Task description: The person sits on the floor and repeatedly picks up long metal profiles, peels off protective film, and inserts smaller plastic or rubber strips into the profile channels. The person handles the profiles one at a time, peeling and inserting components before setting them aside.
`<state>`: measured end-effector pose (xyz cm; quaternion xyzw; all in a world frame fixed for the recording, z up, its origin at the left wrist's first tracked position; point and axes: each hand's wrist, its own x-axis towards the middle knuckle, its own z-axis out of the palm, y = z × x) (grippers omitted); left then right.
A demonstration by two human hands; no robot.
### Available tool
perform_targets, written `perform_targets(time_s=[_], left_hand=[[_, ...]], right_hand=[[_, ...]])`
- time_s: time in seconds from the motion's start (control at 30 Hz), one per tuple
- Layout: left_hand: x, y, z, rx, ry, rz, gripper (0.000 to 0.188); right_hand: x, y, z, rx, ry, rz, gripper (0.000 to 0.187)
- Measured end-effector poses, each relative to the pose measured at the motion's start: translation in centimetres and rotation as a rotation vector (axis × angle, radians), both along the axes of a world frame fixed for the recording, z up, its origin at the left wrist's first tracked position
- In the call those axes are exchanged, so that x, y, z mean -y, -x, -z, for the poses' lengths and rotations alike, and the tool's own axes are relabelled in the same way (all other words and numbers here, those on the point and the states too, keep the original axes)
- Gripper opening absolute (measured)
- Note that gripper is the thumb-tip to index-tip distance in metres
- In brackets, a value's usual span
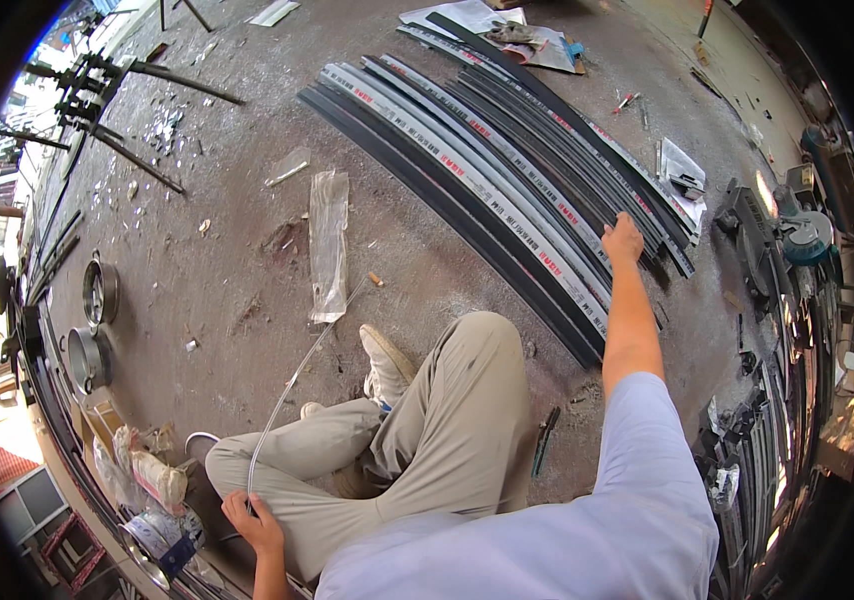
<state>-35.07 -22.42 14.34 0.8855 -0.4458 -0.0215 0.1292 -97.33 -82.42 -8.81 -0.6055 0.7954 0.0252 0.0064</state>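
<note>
I sit on a dusty concrete floor with my legs folded. My right hand (623, 241) reaches forward and rests on a row of long dark metal profiles (487, 160) with white and red striped tape, laid side by side. Its fingers press on one of the profiles near their close ends. My left hand (252, 522) is low by my left knee and grips a thin pale flexible strip (292, 385) that runs up across the floor toward a clear plastic sleeve (328, 243).
A power saw (772, 245) stands at the right, with stacked profiles along the right wall. Papers and a cloth (512, 35) lie beyond the profiles. Round metal rings (99, 292), bags and cardboard sit at the left. A dark hand tool (545, 438) lies by my right knee.
</note>
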Motion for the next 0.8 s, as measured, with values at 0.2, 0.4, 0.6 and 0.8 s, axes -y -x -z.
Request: perform_targets(time_s=[0.2, 0.4, 0.6, 0.8], left_hand=[[0.9, -0.5, 0.2, 0.026, 0.06, 0.006, 0.013], [0.3, -1.3, 0.9, 0.014, 0.101, 0.017, 0.014], [-2.6, -0.9, 2.1, 0.023, 0.183, 0.002, 0.013], [-3.4, -0.8, 2.6, -0.003, 0.297, -0.001, 0.014]], right_hand=[[-2.0, 1.4, -5.3, 0.104, 0.175, -0.127, 0.051], [-2.5, 2.6, -14.7, 0.112, 0.263, -0.294, 0.058], [-2.3, -4.1, -30.5, 0.023, 0.259, -0.585, 0.047], [-3.9, -16.0, -43.0, -0.267, 0.177, -0.85, 0.042]])
